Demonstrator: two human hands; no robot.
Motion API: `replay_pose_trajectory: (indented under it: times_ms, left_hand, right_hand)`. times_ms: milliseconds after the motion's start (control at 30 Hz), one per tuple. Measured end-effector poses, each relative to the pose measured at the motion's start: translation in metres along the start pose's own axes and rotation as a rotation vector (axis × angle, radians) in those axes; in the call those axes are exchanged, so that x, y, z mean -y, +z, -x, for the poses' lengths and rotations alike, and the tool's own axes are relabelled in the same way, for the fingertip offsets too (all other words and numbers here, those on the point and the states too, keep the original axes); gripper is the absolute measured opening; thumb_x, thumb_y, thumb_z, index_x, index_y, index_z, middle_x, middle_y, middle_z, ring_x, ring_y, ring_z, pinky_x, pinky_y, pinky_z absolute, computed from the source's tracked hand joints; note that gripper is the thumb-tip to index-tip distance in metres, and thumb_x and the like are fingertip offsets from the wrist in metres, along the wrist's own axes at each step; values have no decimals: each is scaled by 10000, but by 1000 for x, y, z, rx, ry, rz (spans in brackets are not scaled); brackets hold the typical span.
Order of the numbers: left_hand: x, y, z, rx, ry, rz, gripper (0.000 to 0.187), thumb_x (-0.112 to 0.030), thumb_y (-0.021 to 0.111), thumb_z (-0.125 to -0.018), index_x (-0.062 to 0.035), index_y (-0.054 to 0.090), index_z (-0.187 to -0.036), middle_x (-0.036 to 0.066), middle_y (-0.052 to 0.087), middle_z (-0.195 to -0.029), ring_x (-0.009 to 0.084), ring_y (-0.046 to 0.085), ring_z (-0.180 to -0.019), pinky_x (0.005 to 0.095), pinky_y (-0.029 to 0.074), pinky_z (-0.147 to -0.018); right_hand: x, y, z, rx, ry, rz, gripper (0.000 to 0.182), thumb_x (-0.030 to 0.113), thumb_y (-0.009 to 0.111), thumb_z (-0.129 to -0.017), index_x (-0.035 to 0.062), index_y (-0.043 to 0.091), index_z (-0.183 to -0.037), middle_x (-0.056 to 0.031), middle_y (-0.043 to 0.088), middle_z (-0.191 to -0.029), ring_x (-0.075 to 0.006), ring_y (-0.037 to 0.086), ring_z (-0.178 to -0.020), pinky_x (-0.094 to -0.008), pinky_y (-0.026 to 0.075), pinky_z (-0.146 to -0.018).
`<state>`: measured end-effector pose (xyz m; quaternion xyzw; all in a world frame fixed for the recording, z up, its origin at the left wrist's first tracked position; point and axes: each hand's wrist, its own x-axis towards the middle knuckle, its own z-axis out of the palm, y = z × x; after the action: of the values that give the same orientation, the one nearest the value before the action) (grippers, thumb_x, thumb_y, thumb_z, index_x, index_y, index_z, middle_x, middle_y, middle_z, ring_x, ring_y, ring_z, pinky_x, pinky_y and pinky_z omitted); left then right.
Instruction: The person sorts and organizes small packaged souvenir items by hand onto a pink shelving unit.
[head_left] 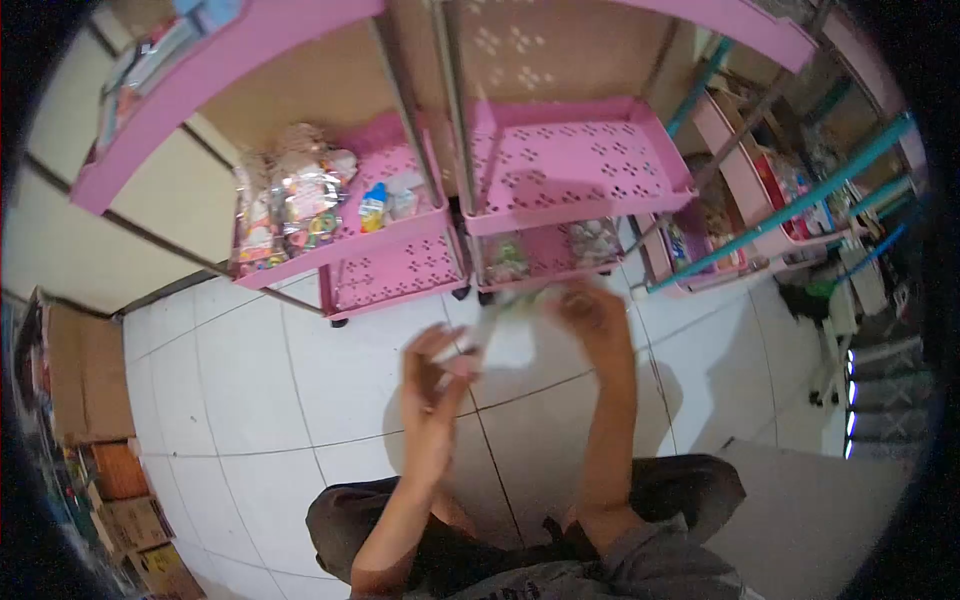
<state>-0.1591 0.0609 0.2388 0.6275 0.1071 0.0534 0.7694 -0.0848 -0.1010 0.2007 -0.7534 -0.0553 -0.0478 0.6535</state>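
Note:
Above the floor, my left hand [430, 380] is curled, its thumb and fingers closed at the left edge of a pale, see-through packet [508, 305]. The packet looks like thin plastic with some green in it, but motion blurs it and its contents cannot be made out. On its other side my right hand [592, 315] has its fingers bent inward and closed at the packet's right end. Just beyond the hands, a low pink shelf [545, 265] of a trolley holds a bag with green items [505, 258] and a bag of greyish-white items [595, 240].
A pink trolley tray [395, 165] at left carries shiny plastic packages [310, 190] and a small blue-and-yellow item [373, 207]. Another pink tray [575, 165] stands beside it. Teal-framed shelving [780, 215] is at right, cardboard boxes [90, 380] at left. White tiles [350, 380] cover the floor.

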Motion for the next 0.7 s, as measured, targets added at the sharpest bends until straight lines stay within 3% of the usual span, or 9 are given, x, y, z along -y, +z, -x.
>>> replay_pose_trajectory:
  times_ms: [33, 67, 100, 167, 233, 333, 433, 600, 700]
  left_hand:
    - [0, -9, -2, -71, 35, -135, 427, -211, 512, -769, -41, 346, -1123, 110, 470, -1064, 215, 496, -922, 303, 418, -721]
    - [-5, -12, -3, -147, 19, -15, 423, -228, 507, -770, -45, 357, -1121, 110, 467, -1073, 209, 499, -915, 300, 414, -716]
    - [-13, -18, -4, -194, 5, -11, 425, -236, 508, -768, -47, 364, -1121, 105, 467, -1076, 205, 500, -907, 300, 407, -717]
    - [-27, -28, -4, -249, 9, 3, 416, -242, 495, -773, -38, 378, -1116, 96, 480, -1052, 169, 494, -863, 268, 382, -705]
    - [-32, -35, -6, -320, 28, 25, 358, -175, 496, -763, -24, 396, -1072, 84, 482, -1001, 157, 488, -814, 249, 383, -668]
    - [-33, -43, -9, -359, 10, 134, 335, -172, 492, -764, -24, 411, -1053, 67, 484, -977, 137, 465, -784, 251, 360, -662]
    - [-36, -49, -10, -362, -10, 222, 335, -174, 498, -760, -16, 414, -1043, 66, 485, -973, 136, 465, -779, 245, 360, -651]
    - [-38, -58, -15, -408, 15, 232, 340, -178, 505, -754, -12, 412, -1036, 61, 487, -948, 129, 462, -760, 239, 358, -640]
    - [-39, -60, -17, -407, -2, 252, 332, -175, 505, -753, -15, 414, -1030, 55, 487, -933, 124, 460, -748, 236, 358, -637]
  right_hand:
    - [-18, -26, -10, -147, -69, 155, 97, 60, 602, -682, 23, 573, -767, -9, 568, -703, -67, 467, -539, -196, 371, -469]
    - [-21, -48, -19, -335, -74, 328, 118, 26, 597, -660, 34, 596, -777, -18, 564, -636, -69, 451, -498, -192, 353, -447]
    - [-43, -73, -28, -363, -105, 483, 140, 18, 591, -651, 35, 610, -789, -40, 562, -585, -69, 443, -476, -192, 347, -440]
    - [-72, -99, -43, -330, 39, 603, 163, 16, 588, -639, 38, 617, -799, -59, 582, -601, -86, 458, -463, -214, 361, -441]
    - [-108, -112, -55, -117, -115, 597, 160, 6, 586, -623, 23, 612, -780, -84, 597, -655, -134, 506, -489, -242, 396, -475]
    - [-145, -113, -66, 46, -109, 758, 156, 2, 584, -609, 21, 610, -762, -111, 594, -679, -192, 549, -547, -266, 426, -526]
    - [-170, -114, -71, 112, -36, 829, 142, 10, 583, -606, 26, 610, -744, -132, 585, -697, -220, 565, -598, -272, 434, -550]
    - [-185, -113, -80, 77, -107, 824, 141, 21, 576, -628, 20, 609, -766, -141, 584, -687, -196, 569, -584, -271, 437, -552]
    - [-197, -114, -84, 93, 31, 862, 134, 28, 580, -629, 22, 612, -759, -143, 586, -699, -200, 567, -583, -279, 436, -557]
